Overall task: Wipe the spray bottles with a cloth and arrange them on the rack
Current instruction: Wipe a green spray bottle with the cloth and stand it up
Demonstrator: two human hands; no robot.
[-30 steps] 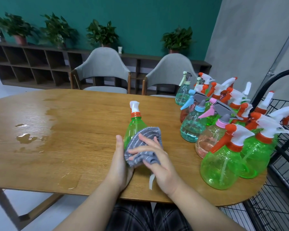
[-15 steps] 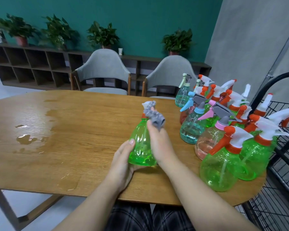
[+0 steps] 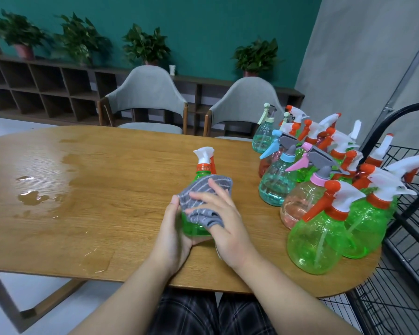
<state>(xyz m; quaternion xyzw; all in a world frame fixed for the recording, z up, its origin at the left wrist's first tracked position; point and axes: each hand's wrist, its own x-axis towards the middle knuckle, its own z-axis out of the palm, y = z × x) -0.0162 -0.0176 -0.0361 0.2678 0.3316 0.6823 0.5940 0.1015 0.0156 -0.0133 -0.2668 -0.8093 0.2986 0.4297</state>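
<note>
The green spray bottle [image 3: 196,226] stands on the wooden desk [image 3: 121,189], near the desk's front edge and left of the group of other bottles. Its white nozzle and orange collar [image 3: 205,160] project above the grey striped cloth [image 3: 203,201], which covers the upper and middle body of the bottle. The left hand [image 3: 173,228] cups the lower left side of the bottle, with the palm against the green plastic and the fingers curled round its base. The right hand [image 3: 221,213] presses the cloth against the front of the bottle: the fingers are spread and bent over the fabric, and part of the cloth is folded round the fingers. A cluster of spray bottles [image 3: 324,180] occupies the right end of the desk, well apart from the held bottle; the cluster contains green bodies with orange and white triggers, two blue-tinted bodies, and pink-tinted bodies with grey heads. The nearest large green bottle [image 3: 317,240] of the cluster stands at the desk's front right corner. A black wire rack [image 3: 406,238] stands just beside the right end of the desk. Patches of water [image 3: 32,197] lie on the left part of the desk. Two grey chairs [image 3: 145,97] stand behind the far edge of the desk, and potted plants [image 3: 145,44] sit on a dark low shelf [image 3: 44,90] against the teal wall.
</note>
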